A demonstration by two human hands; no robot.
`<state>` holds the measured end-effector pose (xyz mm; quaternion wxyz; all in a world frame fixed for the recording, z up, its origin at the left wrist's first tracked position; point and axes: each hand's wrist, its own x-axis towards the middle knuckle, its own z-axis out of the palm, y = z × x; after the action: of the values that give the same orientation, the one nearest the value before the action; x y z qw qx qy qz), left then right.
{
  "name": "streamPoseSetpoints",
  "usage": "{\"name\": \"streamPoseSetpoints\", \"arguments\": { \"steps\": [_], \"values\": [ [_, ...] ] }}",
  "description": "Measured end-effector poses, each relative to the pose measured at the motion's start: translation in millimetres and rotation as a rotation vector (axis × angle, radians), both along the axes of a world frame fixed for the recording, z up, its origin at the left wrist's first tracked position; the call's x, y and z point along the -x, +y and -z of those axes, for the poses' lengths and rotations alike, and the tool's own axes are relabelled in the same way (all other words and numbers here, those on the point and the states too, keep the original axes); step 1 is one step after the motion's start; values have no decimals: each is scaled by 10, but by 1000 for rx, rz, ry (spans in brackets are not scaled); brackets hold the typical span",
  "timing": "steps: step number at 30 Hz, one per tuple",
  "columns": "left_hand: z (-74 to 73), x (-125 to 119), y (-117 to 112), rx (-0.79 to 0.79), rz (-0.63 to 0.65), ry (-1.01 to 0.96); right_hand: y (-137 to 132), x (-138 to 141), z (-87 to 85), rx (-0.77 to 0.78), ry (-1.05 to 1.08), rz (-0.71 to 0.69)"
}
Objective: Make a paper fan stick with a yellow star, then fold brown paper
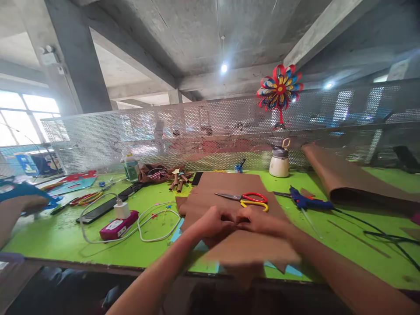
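My left hand [215,222] and my right hand [251,218] meet over the middle of the table, fingers closed on the edge of a sheet of brown paper [252,249]. The near part of this sheet is blurred and hangs toward me, past the table edge. More brown paper [226,181] lies flat beneath and beyond my hands. On it rest scissors [244,199] with one red and one yellow handle, just past my fingertips. My fingers hide the part of the sheet they pinch.
A blue glue gun [308,201] with a black cord lies right, near a large curled brown sheet [341,175]. Left are a purple power adapter [120,225] with a white cable and a dark phone [105,210]. A cream bottle [279,162] stands behind. Another person's arm [16,212] is far left.
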<state>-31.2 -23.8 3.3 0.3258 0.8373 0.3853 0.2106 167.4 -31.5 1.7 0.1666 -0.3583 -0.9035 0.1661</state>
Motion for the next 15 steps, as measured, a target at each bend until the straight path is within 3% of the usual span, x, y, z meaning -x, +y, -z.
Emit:
{"name": "streamPoseSetpoints", "arguments": {
  "steps": [5,15],
  "values": [
    [-24,-3,-57,-185,13,142,-59,21,48,-61,46,57],
    [-68,20,-56,-259,-13,235,-16,-78,28,-104,-45,52]
  ]
}}
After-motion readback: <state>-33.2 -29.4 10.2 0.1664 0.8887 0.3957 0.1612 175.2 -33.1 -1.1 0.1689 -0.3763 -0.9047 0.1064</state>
